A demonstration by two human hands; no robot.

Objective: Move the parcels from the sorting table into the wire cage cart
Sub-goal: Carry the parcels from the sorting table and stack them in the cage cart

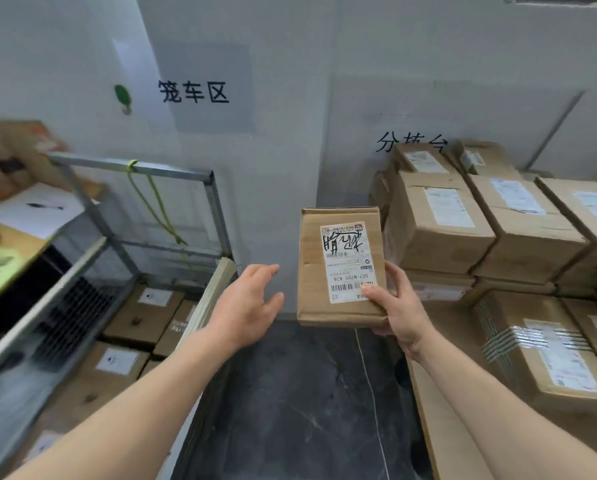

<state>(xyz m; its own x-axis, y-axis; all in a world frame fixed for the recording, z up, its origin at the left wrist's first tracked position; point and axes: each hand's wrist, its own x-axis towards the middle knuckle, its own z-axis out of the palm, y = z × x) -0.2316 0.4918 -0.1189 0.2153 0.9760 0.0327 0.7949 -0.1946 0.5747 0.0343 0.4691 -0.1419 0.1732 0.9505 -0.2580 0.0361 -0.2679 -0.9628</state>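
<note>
My right hand (397, 308) grips a small brown cardboard parcel (319, 271) by its lower right corner, thumb on the white shipping label. The parcel hangs in the air above the dark floor, between the cart and the table. My left hand (247, 303) is just left of the parcel, fingers spread and relaxed, not touching it. The wire cage cart (172, 173) stands at the left and holds several flat brown parcels (141, 317) on its bottom. On the sorting table (439, 403) at the right lie several stacked brown parcels (439, 223).
A white wall with two paper signs rises behind. A yellow-green cord (151, 202) hangs from the cart's top rail. A shelf (20, 216) with papers and boxes is at far left. Dark floor (300, 403) lies between cart and table.
</note>
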